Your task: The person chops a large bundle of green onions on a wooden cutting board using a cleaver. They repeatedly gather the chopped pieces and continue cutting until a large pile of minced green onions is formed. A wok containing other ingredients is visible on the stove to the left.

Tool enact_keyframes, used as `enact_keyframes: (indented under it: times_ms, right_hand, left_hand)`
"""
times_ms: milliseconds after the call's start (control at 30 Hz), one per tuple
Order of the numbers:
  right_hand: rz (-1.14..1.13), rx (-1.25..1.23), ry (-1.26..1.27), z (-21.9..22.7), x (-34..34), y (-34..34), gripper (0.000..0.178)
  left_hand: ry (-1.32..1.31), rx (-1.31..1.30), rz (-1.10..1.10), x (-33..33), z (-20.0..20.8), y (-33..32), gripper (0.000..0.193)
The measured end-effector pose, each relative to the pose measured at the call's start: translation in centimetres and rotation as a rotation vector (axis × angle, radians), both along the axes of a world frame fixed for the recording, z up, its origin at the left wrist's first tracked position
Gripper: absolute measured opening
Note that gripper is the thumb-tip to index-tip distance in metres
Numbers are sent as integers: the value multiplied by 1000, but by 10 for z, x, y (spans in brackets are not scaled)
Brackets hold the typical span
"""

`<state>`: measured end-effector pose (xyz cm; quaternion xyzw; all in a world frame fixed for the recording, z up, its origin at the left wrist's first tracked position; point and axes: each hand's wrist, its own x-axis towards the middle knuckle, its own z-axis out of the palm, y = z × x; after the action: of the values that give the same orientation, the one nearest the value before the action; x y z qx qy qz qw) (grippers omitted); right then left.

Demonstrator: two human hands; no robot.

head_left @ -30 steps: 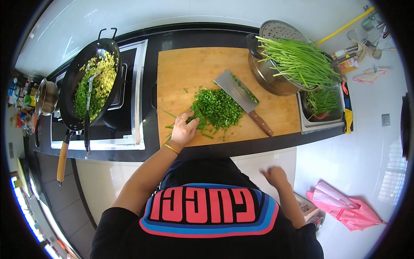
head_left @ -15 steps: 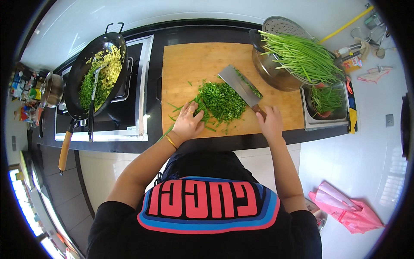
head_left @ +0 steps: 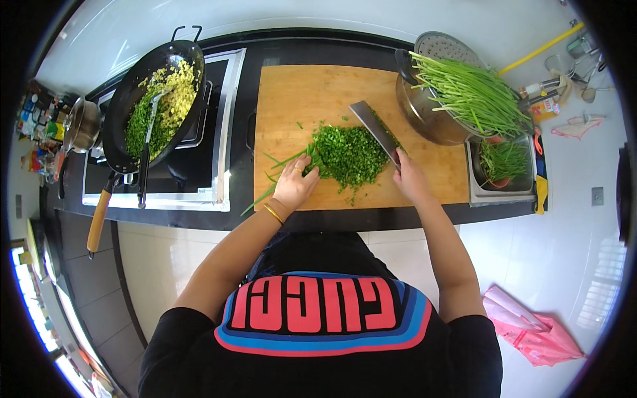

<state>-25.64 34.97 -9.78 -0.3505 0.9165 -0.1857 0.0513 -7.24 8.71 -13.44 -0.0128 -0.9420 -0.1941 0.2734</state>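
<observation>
My right hand (head_left: 411, 179) is closed around the handle of a cleaver (head_left: 373, 128), its blade tilted and seen at a slant, with green bits along its right side. The blade stands at the right edge of a heap of finely chopped garlic chives (head_left: 350, 155) on the wooden cutting board (head_left: 292, 93). At the left of that heap, my left hand (head_left: 296, 183) presses its fingers down on a small bunch of uncut garlic chives (head_left: 264, 193). The stalks stick out leftward past the board's near edge. A ring and a bracelet are on this hand and wrist.
A wok (head_left: 119, 109) of yellow and green chopped food, with a spatula (head_left: 151, 126) in it, sits on the stove at left. At right, a steel pot (head_left: 424, 113) bears long green stalks (head_left: 474, 93). Beside it is a sink (head_left: 524, 188) holding more greens.
The cleaver has turned so that less of its flat shows, and it stands steeper beside the heap. My left hand stays on the bunch. The whole view has shifted slightly.
</observation>
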Motion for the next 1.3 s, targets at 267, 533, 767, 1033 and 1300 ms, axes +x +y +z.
enact_keyframes:
  times_ms: [267,533,767,1033,1300]
  right_hand:
    - [-196,-73,-358,94,71,-35,24]
    - [-60,-38,-517,89,118,-62,24]
    - [-63,31,-492,87,121,-69,22]
    - [-45,75,-460,95,125,-79,21]
    - [-42,127,-442,87,125,-81,20]
  left_hand:
    - [66,21,14,2,-1,1,19]
    - [71,18,9,1,4,1,16]
    - [70,154,15,2,1,-1,22]
    - [109,225,-2,1,3,-4,27]
    - [68,82,-62,5,11,-12,18]
